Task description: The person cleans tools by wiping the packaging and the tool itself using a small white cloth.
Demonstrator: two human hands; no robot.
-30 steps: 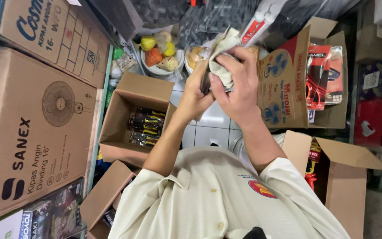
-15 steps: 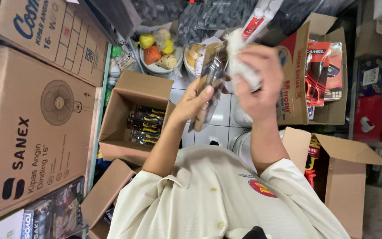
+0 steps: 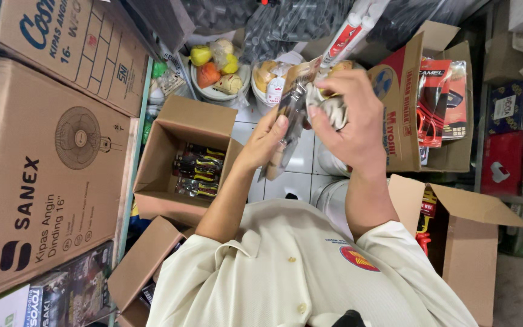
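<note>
I am holding a clear blister pack (image 3: 287, 130) up at chest height above the open carton (image 3: 183, 160), left hand (image 3: 266, 140) pinching its edge, right hand (image 3: 349, 118) closed around a crumpled cloth (image 3: 328, 109), wiping best with the pack braced steady.

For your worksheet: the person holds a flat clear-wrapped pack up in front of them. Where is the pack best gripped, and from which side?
Probably at its free lower end. The clear-wrapped pack is long, flat and nearly upright; the left hand pinches one long edge and the right hand, holding a cloth, covers the top. Coming from below, a grip across the flat faces would fit its thin shape.
</note>
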